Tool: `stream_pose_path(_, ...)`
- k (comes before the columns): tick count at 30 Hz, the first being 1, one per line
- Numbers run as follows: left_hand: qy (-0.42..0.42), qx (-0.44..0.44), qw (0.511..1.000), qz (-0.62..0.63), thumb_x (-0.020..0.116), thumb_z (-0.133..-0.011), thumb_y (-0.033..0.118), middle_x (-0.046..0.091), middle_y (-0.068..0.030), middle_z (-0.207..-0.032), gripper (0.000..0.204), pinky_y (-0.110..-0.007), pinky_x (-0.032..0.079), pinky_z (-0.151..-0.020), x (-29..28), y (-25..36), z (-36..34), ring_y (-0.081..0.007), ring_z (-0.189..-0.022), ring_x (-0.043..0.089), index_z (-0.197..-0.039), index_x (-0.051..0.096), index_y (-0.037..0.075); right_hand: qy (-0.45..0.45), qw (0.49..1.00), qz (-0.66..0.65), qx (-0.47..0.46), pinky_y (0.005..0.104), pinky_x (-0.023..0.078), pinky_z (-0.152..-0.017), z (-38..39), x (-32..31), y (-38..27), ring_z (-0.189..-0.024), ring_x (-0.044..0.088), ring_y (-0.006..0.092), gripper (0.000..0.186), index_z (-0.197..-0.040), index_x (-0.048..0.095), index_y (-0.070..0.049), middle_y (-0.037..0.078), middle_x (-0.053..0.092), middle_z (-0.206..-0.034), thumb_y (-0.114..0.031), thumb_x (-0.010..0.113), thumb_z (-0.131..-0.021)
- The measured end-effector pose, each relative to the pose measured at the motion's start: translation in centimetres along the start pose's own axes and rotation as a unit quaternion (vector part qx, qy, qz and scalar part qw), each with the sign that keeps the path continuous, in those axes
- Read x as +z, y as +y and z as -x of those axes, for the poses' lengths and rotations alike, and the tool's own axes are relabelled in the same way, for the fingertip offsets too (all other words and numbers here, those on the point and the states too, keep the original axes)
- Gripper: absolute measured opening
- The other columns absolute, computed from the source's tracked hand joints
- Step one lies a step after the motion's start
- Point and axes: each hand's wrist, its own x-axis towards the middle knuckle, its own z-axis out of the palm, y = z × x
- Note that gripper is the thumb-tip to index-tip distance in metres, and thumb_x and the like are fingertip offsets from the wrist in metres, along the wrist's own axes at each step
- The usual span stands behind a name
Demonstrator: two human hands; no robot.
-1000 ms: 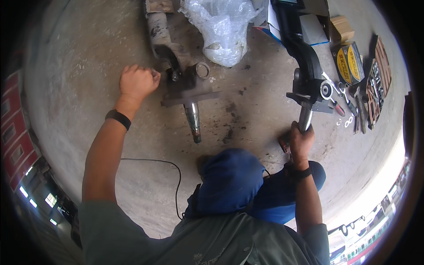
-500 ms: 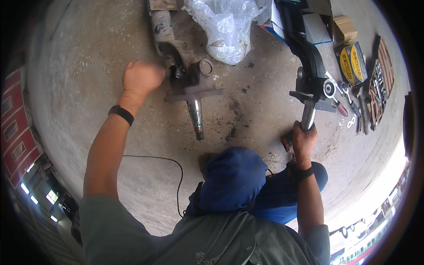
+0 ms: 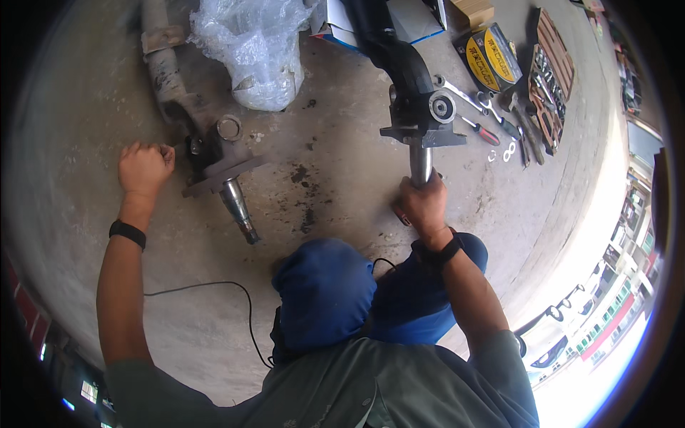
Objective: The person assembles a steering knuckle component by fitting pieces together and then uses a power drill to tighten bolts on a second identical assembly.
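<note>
On the left lies a worn, rusty axle (image 3: 165, 71) with a steering knuckle (image 3: 214, 153) and a bare tapered spindle (image 3: 237, 207). My left hand (image 3: 145, 170) is curled into a loose fist just left of that knuckle, apart from it; nothing shows in the fingers. To the right a black axle (image 3: 399, 64) carries a similar knuckle with a flange (image 3: 428, 134) and a round bore. My right hand (image 3: 422, 207) is wrapped round the lower end of its shiny spindle (image 3: 421, 164). A reddish object (image 3: 401, 214) lies partly hidden beside that hand.
Bubble wrap (image 3: 253, 57) sits between the axles. On the right are a cardboard box (image 3: 472, 11), a yellow-and-black box (image 3: 489, 58), a ratchet (image 3: 499, 118), a screwdriver (image 3: 484, 133), a hammer (image 3: 526, 121), and an open socket case (image 3: 553, 78). A black cable (image 3: 214, 284) crosses the floor.
The view has swung right, so both axles appear farther left. My left hand sits slightly lower beside the rusty knuckle, and its curled fingers show more clearly. The right hand keeps its hold on the spindle.
</note>
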Motion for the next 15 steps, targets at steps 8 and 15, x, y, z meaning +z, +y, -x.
stream_pose_path(8,-0.038,-0.002,0.999,-0.006,0.065,-0.082,0.032,0.067,-0.0075,-0.067,0.026,-0.039,0.047,-0.07,-0.2,0.0,0.2,-0.0249,-0.071,0.063,-0.066,0.071,0.013,0.0,0.999,0.005,-0.041,0.0475,0.05,-0.061,-0.5,0.5,1.9,-0.068,0.064,0.0453,0.024,-0.093,0.056,0.005,0.028,0.062,-0.073,-0.012,0.06,-0.077)
stream_pose_path(15,-0.035,0.001,0.999,-0.012,0.064,-0.083,0.034,0.067,-0.0098,-0.066,0.029,-0.04,0.048,-0.07,-0.3,-0.2,0.3,-0.0272,-0.071,0.064,-0.066,0.071,0.012,0.006,0.999,0.008,-0.045,0.0467,0.05,-0.063,-0.4,0.7,1.5,-0.071,0.064,0.0458,0.021,-0.091,0.056,0.005,0.028,0.062,-0.074,-0.01,0.059,-0.076)
